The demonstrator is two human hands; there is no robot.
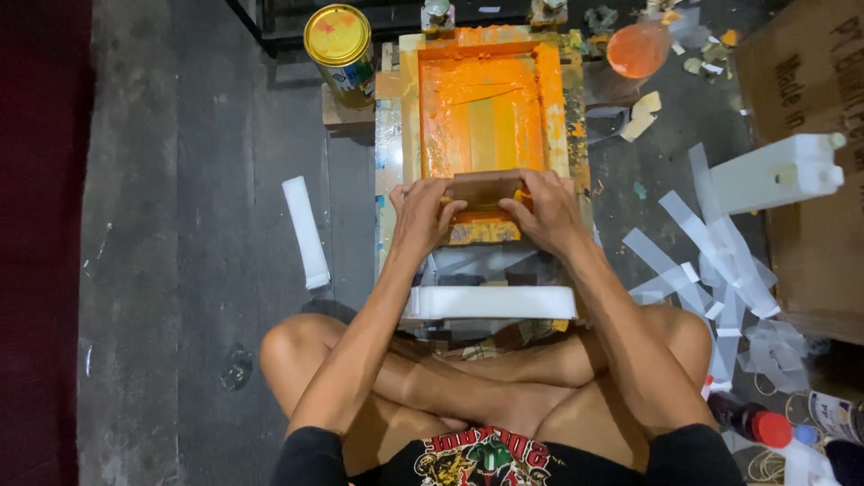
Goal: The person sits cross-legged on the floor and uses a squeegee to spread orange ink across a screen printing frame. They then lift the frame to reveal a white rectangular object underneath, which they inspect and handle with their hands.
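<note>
A tin point(339, 45) with a yellow lid smeared orange stands on a wood block at the far left of the frame point(409, 108). What is in the tin cannot be seen. A round tub point(637, 49) at the far right shows wet orange ink. The frame itself, a shallow wooden tray with a mesh floor, holds a spread of orange ink, thick along its walls and thinner in pale bands down the middle. The squeegee point(484, 189), a brown wooden block, lies at the near end of the frame, its long axis running left to right across it. The left hand point(421, 216) and right hand point(544, 211) grip its two ends, fingers curled tight over the top. A stack of white sheets point(490, 302) lies just below the frame, and white strips point(711, 261) litter the floor point(180, 225) at right
</note>
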